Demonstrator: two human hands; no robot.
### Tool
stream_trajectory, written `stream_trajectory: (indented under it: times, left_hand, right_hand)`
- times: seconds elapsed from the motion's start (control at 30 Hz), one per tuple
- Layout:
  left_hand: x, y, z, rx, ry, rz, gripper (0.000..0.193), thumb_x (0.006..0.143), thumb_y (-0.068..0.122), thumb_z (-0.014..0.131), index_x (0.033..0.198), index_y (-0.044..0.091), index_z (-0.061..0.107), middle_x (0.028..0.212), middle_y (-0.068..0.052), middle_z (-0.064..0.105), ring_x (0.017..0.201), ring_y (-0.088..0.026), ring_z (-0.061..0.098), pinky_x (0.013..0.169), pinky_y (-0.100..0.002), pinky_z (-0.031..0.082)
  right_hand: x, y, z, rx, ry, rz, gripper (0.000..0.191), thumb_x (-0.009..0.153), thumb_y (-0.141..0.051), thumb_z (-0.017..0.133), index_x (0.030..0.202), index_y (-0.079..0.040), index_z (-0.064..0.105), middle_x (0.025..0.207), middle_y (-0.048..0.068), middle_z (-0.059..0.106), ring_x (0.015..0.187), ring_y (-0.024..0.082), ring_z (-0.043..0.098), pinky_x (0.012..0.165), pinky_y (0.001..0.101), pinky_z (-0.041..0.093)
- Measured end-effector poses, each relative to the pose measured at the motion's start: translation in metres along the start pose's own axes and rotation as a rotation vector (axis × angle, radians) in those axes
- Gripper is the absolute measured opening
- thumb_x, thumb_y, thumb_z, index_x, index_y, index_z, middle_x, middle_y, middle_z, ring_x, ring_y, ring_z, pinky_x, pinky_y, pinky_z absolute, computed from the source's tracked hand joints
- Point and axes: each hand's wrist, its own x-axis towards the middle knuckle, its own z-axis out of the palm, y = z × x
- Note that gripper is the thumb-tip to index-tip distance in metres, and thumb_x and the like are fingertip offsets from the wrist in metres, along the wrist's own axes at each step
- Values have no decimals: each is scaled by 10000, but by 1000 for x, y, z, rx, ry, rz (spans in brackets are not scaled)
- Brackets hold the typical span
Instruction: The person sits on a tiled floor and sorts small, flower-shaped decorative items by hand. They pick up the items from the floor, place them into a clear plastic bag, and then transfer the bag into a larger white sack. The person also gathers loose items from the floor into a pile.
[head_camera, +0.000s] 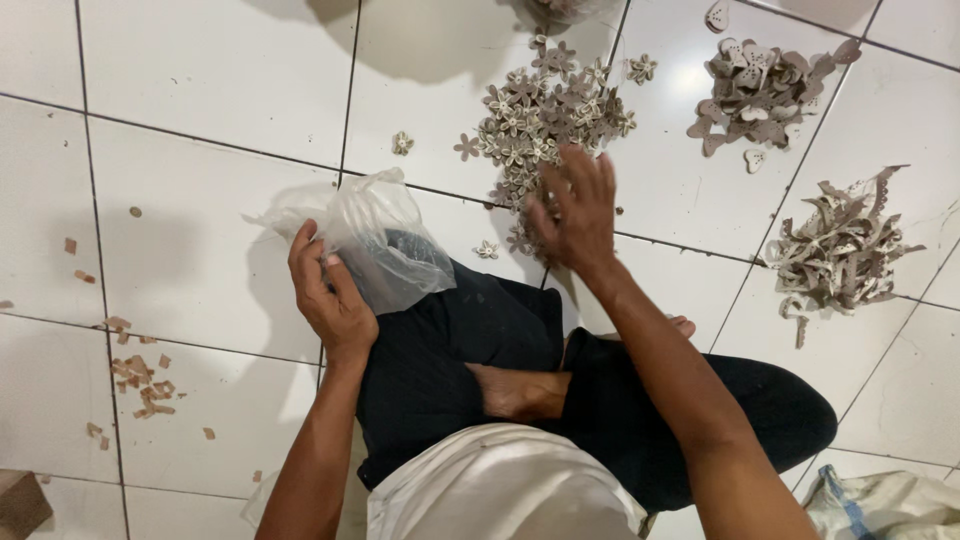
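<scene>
Nearest to the camera, two crossed legs in dark trousers (450, 350) and one bare foot (515, 392) are seen on the white tiled floor (200, 290). One clear plastic bag (385, 240) is gripped at its side by the left hand (330, 295), whose fingers are curled around the film. The right hand (572, 210) is held with fingers spread and blurred over the near edge of the flower pile (545, 120); whether something is pinched cannot be told. Three heaps are counted on the floor: flower-shaped pieces, heart-shaped pieces (758, 92) further right, and curved strips (840, 250) at the right. About four single flowers lie apart. Small brown scraps (145, 385) are scattered at the left.
</scene>
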Motion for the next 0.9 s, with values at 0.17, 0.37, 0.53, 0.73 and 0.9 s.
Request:
stream_trajectory:
  times: [0.17, 0.37, 0.53, 0.73, 0.9]
  left_hand:
    - [0, -5, 5, 26, 35, 59, 273, 1118, 131, 429, 1293, -47, 540, 1503, -235, 513, 1371, -398, 539, 1122, -447, 463]
    - [5, 26, -6, 589, 142, 363, 351, 1067, 114, 553, 1404, 57, 472, 1576, -217, 392, 1459, -377, 418, 1241, -583, 220]
    - [-1, 100, 1, 439, 1, 369, 625, 983, 307, 675, 1463, 12, 406, 1511, -207, 425, 1357, -351, 459, 1140, -509, 354]
    - [48, 109, 45, 678, -250, 214, 728, 898, 292, 728, 1462, -66, 440, 1291, -241, 541, 1099, -373, 532, 870, -500, 438]
    - [56, 89, 50, 715, -182, 281, 655, 1010, 371, 695, 1493, 5, 446, 1217, -202, 565, 1024, -330, 564, 791, -462, 474]
  right_hand:
    - [98, 20, -26, 136, -31, 301, 862, 1010, -745, 562, 1659, -238, 307, 1737, 156, 90, 1612, 376, 126, 1267, 709, 104]
    - [111, -17, -41, -64, -569, 49, 996, 788, -841, 568, 1616, -389, 251, 1705, 97, 12, 1546, 397, -25, 1139, 785, 15]
    - [45, -34, -19, -20, -118, -124, 693, 956, -658, 660, 1495, -238, 545, 1658, 153, 337, 1538, 356, 269, 1238, 658, 234]
    - [44, -9, -34, 1003, -58, 460, 508, 978, -506, 590, 1362, -176, 630, 1321, 108, 680, 1180, 280, 685, 979, 459, 624]
    - [41, 2, -79, 2010, -168, 695, 764, 1047, -619, 293, 1427, -21, 577, 1296, 177, 668, 1188, 297, 648, 1059, 486, 550]
